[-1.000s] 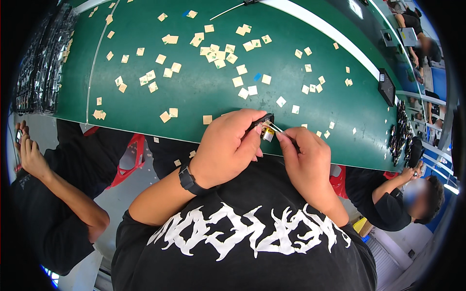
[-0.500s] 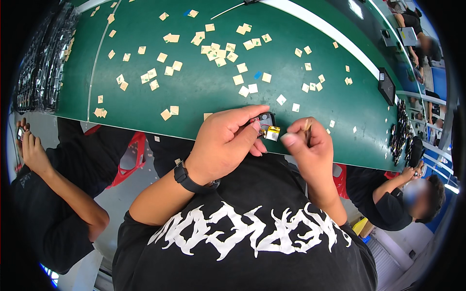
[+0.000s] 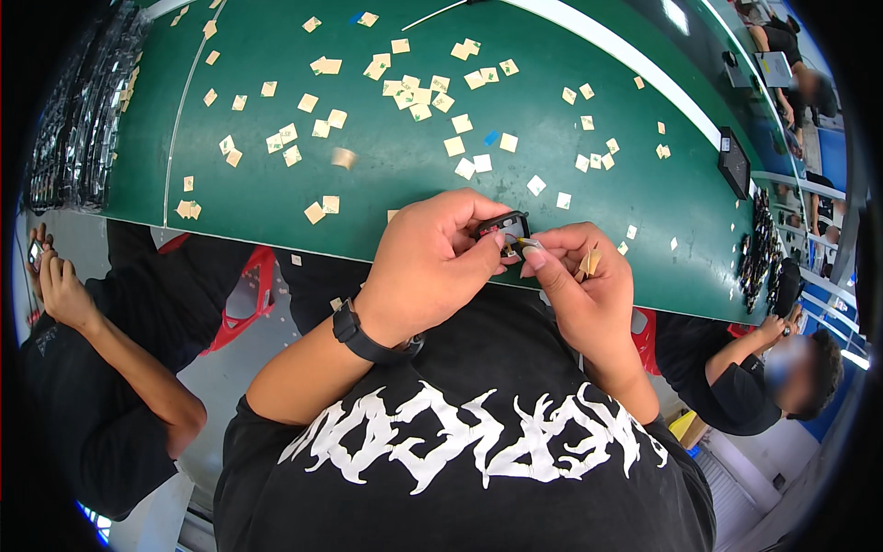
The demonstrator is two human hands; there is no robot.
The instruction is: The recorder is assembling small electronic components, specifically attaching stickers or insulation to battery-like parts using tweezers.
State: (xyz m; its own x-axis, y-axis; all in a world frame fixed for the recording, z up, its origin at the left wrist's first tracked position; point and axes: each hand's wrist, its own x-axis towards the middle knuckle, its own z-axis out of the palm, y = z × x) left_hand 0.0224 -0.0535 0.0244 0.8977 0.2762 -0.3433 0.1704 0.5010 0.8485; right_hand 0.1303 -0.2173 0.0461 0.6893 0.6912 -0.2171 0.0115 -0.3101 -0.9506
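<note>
Head view: the left hand (image 3: pixel 432 271) holds a small black rectangular plastic part (image 3: pixel 504 226) just above the near edge of the green tabletop (image 3: pixel 395 175), its grip closed around the part with the thumb laid along the lower side. The right hand (image 3: pixel 584 294) meets the part from the right; its thumb and forefinger are pinched narrow on a thin light-coloured strip (image 3: pixel 524 242) that touches the face of the part, while a tan paper backing piece (image 3: pixel 589 262) is tucked between the other fingers of that hand. A black wristwatch (image 3: pixel 363 339) sits on the left wrist. Both forearms come up from a black shirt with white lettering (image 3: pixel 460 451). Many small tan square paper pieces (image 3: pixel 414 97) lie scattered over the tabletop, densest beyond the hands, with one small blue piece (image 3: pixel 491 138) among them. A white stripe (image 3: pixel 625 55) crosses the far side of the tabletop. Rows of dark parts (image 3: pixel 78 120) are stacked at the left edge, and more dark parts (image 3: pixel 762 248) lie at the right edge. A seated person in black (image 3: pixel 83 368) is at the left, next to a red chair (image 3: pixel 244 294); another seated person (image 3: pixel 745 368) is at the right.
</note>
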